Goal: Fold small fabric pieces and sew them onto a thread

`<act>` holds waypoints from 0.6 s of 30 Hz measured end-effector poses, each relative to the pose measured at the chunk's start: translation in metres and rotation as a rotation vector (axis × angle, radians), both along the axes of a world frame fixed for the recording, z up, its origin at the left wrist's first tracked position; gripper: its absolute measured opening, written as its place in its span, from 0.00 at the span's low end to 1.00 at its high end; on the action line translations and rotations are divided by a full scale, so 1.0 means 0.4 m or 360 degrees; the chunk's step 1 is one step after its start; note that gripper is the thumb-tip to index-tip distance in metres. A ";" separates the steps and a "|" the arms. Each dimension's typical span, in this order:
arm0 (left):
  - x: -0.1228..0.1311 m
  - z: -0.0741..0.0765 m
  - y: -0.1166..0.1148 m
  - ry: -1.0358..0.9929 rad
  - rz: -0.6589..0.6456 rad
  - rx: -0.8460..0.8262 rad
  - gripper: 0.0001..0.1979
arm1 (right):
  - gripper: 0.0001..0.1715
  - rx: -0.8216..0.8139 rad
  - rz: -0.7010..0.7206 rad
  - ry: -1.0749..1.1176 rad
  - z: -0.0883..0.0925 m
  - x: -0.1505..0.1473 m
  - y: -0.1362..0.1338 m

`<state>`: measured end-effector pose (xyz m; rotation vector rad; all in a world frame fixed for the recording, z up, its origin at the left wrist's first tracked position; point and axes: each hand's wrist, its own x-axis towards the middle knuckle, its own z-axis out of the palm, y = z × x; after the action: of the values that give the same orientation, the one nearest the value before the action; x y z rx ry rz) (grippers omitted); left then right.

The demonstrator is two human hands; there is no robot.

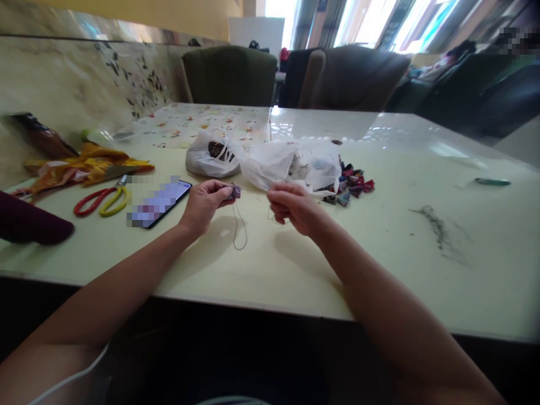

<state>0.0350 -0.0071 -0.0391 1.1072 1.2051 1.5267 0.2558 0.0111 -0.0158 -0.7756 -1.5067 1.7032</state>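
Between the thumb and fingers of my left hand (205, 203) is a small purple patterned cloth piece (235, 193). A loop of thin thread (241, 243) hangs below it. My right hand (291, 203) is closed to the right of it, its fingertips pinched together; a bit of thread shows under its fingers, but what the fingertips hold is too small to make out. Behind the hands lie a white plastic bag with dark filling (206, 160) and another open plastic bag (270, 163) with white stuff. Small colourful cloth pieces (356, 184) are heaped beside it.
Left on the table (253, 281) are red-and-yellow scissors (90, 203), a phone (162, 205), yellow cloth (93, 163) and a dark red cylinder (36, 219). Thread scraps (439, 228) and a green tool (493, 181) lie right. Chairs (230, 76) stand behind; a person sits far right.
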 end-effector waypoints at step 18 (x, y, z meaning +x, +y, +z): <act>-0.031 -0.002 0.035 -0.0071 0.0237 -0.0114 0.06 | 0.16 0.0188 -0.1950 0.0553 0.101 0.249 0.125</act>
<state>0.0228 0.0069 -0.0398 0.9495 1.3254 1.5983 0.3552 0.0610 0.0246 -0.9703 -0.5947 0.7356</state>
